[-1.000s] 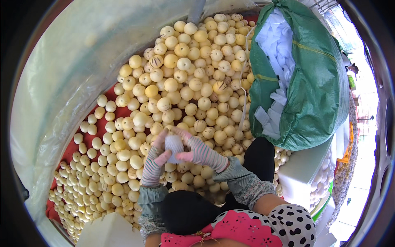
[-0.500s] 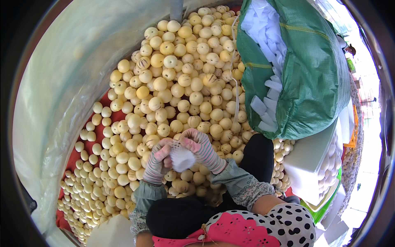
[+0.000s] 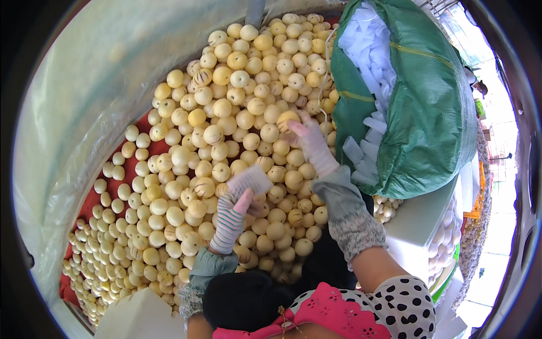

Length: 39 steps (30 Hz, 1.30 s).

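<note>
A big heap of round cream-yellow pepino melons [image 3: 223, 107], some with dark streaks, spreads out before me. My left hand [image 3: 240, 206], in a striped fingerless glove, pinches a white foam net sleeve [image 3: 249, 181] above the heap. The sleeve looks flat, with no fruit in it. Farther off and to the right, my right hand [image 3: 307, 133] is stretched over the pile. Its fingers curl round a yellow pepino melon [image 3: 288, 120], slightly blurred, which sits among the others.
A green woven sack [image 3: 423, 113] full of white foam sleeves [image 3: 370, 48] stands open at the right. Beside it is a white foam box [image 3: 415, 220] near netted fruit [image 3: 443, 243]. Clear plastic sheeting [image 3: 84, 124] walls the left. A thin white cord [image 3: 324, 85] crosses the pile.
Both hands were together at the foam sleeve. My right hand has left it and reached up and away to a melon; the left has kept the sleeve and moved slightly right.
</note>
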### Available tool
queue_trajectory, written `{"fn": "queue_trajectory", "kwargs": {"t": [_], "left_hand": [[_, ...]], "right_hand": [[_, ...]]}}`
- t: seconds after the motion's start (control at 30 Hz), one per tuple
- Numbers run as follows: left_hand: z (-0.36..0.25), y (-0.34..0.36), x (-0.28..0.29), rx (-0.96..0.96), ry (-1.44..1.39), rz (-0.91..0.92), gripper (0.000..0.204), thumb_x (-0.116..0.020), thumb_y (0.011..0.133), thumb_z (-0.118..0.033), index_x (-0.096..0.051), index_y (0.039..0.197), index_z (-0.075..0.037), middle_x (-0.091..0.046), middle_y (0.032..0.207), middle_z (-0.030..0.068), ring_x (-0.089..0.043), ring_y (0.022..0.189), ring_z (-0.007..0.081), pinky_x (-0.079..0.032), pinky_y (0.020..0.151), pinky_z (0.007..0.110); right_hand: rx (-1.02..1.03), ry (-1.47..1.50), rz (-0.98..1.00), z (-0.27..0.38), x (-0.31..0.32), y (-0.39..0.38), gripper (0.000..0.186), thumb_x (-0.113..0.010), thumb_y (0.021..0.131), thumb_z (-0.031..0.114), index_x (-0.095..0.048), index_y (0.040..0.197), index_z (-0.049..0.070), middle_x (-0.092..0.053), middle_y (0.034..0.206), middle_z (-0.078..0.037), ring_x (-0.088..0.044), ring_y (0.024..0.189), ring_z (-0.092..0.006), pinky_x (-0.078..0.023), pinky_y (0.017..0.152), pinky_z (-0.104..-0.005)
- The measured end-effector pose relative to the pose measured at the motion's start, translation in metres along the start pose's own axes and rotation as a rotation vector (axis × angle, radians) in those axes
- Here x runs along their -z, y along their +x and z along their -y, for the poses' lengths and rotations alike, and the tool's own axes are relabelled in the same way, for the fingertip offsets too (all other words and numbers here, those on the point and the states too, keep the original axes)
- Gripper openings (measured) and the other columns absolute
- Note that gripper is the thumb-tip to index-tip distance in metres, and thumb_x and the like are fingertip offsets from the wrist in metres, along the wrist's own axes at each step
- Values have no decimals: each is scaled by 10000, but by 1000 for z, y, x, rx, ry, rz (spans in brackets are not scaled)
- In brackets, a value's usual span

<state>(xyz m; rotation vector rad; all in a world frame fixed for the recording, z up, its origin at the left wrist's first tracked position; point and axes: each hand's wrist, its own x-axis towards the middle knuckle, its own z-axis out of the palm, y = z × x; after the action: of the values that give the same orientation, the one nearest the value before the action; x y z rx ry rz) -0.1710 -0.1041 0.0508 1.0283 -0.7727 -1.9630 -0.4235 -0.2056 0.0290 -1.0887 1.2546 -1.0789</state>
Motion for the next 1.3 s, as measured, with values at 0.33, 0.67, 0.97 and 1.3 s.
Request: {"fn": "queue_trajectory", "kwargs": {"t": [0.33,0.67,0.97,1.3], "left_hand": [[-1,19,14,-306,307,123,857,-757,764,-108,-234,1439,-40,-464,1321,99,-485,1186,203,-421,989,343],[7,-5,19,-3,-476,360,879,-727,703,-535,-381,1330,-25,-552,1178,93,-572,1001,196,-490,836,328],[-9,-15,9,-133,161,-13,705,-719,743,-136,-365,1342,-24,-577,1115,97,-583,914,144,-501,786,281],[28,-5,8,-432,53,33,861,-724,771,-351,-238,1427,-75,-418,1324,137,-506,1145,274,-448,962,421]], "right_hand": [[-240,180,160,-28,-78,-78,356,-503,942,375,-576,991,30,-614,720,-41,-577,548,-118,-453,479,-227],[-187,132,42,13,-87,-95,346,-541,939,322,-596,1088,14,-618,1017,-62,-596,893,-137,-494,733,-239],[216,-475,-151,22,-105,-118,194,-674,749,80,-500,810,21,-556,782,-85,-515,595,-154,-434,518,-292],[239,-546,-115,59,-76,-130,234,-629,845,176,-570,1034,51,-619,763,-94,-618,663,-197,-499,608,-304]]}}
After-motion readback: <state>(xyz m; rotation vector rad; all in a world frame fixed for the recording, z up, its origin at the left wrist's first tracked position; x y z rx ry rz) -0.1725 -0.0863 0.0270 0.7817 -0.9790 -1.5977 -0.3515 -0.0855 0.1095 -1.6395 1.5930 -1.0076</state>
